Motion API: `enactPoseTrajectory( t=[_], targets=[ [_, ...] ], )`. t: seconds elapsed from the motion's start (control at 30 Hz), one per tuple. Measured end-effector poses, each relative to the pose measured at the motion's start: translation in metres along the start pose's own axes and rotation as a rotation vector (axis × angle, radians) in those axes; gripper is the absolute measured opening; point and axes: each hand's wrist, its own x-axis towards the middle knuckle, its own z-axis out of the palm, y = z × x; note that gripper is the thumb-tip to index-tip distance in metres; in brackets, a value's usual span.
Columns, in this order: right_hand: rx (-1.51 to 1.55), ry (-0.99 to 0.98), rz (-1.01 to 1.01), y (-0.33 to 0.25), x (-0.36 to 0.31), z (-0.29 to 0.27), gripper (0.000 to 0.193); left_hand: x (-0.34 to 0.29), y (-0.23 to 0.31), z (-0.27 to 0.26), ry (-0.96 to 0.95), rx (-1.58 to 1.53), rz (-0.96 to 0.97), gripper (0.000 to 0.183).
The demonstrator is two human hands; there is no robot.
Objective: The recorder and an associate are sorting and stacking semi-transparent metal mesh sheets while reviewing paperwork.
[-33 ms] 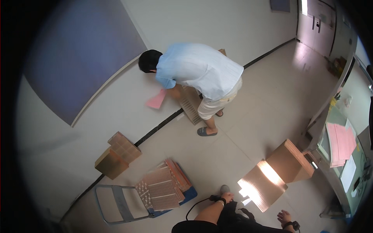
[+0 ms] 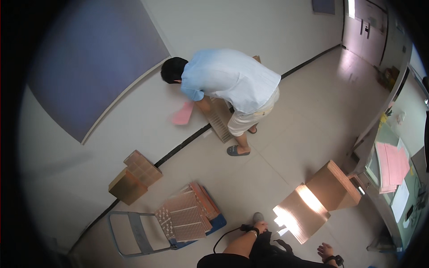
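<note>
My left hand [image 2: 262, 227] rests low in the view beside the dark cloth over my legs, a dark band at its wrist; its fingers are too small and partly hidden to make out. Farther right, my right hand [image 2: 325, 250] hangs with loosely spread fingers and nothing in it, a black strap on the wrist. Beyond both hands a corrugated cardboard box [image 2: 315, 192] stands on the floor, a bright patch of light on its open flap. To the left, a blue folding chair [image 2: 142, 232] carries stacked cardboard pieces [image 2: 187, 214] with pale slotted strips.
Ahead, a person [image 2: 237, 80] bends over a slotted carton [image 2: 219, 120] by the wall, holding pink paper [image 2: 182, 114]. Another open box [image 2: 127, 185] stands against the wall at left. A desk [image 2: 383, 134] with pink sheets [image 2: 393, 165] lines the right side.
The pink paper in the other person's hand has shifted slightly to the right. My hands stay where they were.
</note>
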Motion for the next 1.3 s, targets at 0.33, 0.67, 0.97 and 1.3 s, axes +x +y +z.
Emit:
enactPoseTrajectory(
  t=[0.33, 0.67, 0.97, 1.3],
  targets=[
    [-0.107, -0.066, 0.041, 0.019, -0.003, -0.003, 0.028, 0.007, -0.01, -0.027, 0.037, 0.103, -0.024, 0.027],
    [-0.172, -0.032, 0.003, -0.005, -0.014, -0.011, 0.029, 0.021, -0.002, 0.016, 0.06, -0.022, 0.173, 0.021],
    [-0.195, -0.072, 0.055, -0.002, -0.017, -0.008, 0.031, 0.006, -0.042, 0.004, 0.082, -0.013, 0.097, 0.023],
    [-0.196, -0.081, -0.073, -0.008, -0.031, 0.002, 0.03, -0.011, -0.059, -0.027, 0.148, 0.001, -0.025, 0.024]
  ],
)
